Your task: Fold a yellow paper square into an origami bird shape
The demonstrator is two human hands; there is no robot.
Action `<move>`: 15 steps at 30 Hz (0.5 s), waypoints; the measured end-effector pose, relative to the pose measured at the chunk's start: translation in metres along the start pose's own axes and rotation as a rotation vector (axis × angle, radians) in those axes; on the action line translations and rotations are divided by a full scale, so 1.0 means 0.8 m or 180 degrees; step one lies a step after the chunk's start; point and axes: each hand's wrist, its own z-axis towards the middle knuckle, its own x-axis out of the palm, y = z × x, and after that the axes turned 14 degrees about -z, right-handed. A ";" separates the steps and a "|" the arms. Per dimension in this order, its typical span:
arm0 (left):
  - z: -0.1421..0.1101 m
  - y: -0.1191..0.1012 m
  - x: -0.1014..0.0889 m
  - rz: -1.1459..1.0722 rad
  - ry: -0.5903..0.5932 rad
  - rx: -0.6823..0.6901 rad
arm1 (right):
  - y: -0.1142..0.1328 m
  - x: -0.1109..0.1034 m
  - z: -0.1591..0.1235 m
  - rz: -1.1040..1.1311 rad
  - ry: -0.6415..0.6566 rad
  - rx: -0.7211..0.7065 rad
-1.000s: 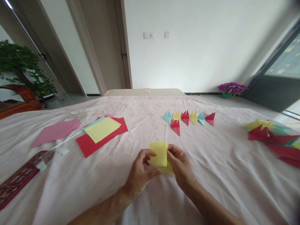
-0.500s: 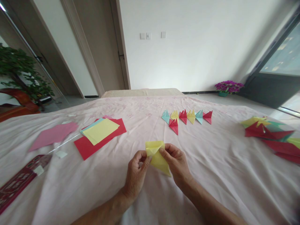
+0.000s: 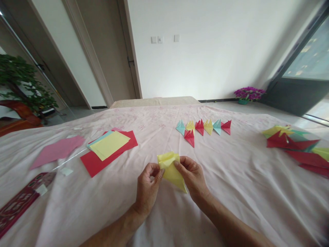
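A yellow sheet of folding paper [image 3: 173, 175] is held between my two hands just above the cloth, its upper part folded over and its lower right corner pointing down toward me. My left hand [image 3: 148, 185] pinches its left edge between thumb and fingers. On the opposite side, my right hand [image 3: 193, 176] grips the right edge, thumb pressed on the front near the fold. The fingers behind the paper are partly hidden. Beyond my hands, several small folded paper pieces [image 3: 199, 127] in blue, yellow and red stand in a row, with one red folded piece [image 3: 189, 138] in front.
Left lie stacked sheets, a yellow one [image 3: 110, 145] over a red one [image 3: 89, 164], and pink paper [image 3: 56, 151]. A dark red patterned packet [image 3: 22, 202] rests nearer. At the right edge are larger folded papers [image 3: 288, 140]. A pale pink cloth [image 3: 231, 185] covers the surface.
The yellow paper's left side has turned, and its top now shows a raised fold. My left thumb has come up from below to pinch the edge. The view has shifted slightly.
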 end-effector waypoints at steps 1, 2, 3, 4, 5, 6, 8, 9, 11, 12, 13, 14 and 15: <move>0.000 0.000 0.000 0.0087 0.0007 0.0069 | 0.000 0.000 0.000 -0.0021 -0.0002 -0.0014; 0.000 0.000 -0.001 0.0184 0.0014 0.0149 | 0.000 0.000 0.000 -0.0044 0.0001 -0.0030; 0.000 0.000 -0.002 0.0284 0.0026 0.0229 | 0.000 0.000 0.000 -0.0069 0.0000 -0.0047; 0.000 0.000 -0.002 0.0382 0.0039 0.0302 | 0.001 0.000 0.000 -0.0086 0.0002 -0.0066; 0.000 0.000 -0.003 0.0474 0.0060 0.0357 | 0.001 0.000 0.000 -0.0092 0.0006 -0.0091; 0.000 0.000 -0.003 0.0544 0.0081 0.0385 | 0.000 0.000 0.000 -0.0089 0.0017 -0.0114; 0.001 0.000 -0.003 0.0563 0.0081 0.0343 | 0.000 0.000 -0.001 -0.0078 0.0054 -0.0132; 0.001 0.000 -0.003 0.0509 0.0062 0.0289 | 0.000 0.001 -0.001 -0.0081 0.0075 -0.0120; 0.002 -0.001 -0.001 0.0240 0.0044 0.0116 | 0.001 0.002 -0.003 -0.0099 0.0124 -0.0064; 0.002 -0.001 0.000 0.0022 0.0066 -0.0007 | 0.002 0.002 -0.003 -0.0106 0.0162 -0.0031; 0.003 -0.001 0.000 -0.0244 0.0110 -0.0147 | 0.003 0.002 -0.004 -0.0122 0.0210 -0.0012; 0.003 -0.001 0.001 -0.0533 0.0146 -0.0285 | 0.004 0.001 -0.004 -0.0165 0.0254 -0.0025; 0.004 0.000 0.001 -0.0824 0.0156 -0.0418 | 0.006 0.000 -0.005 -0.0237 0.0295 -0.0076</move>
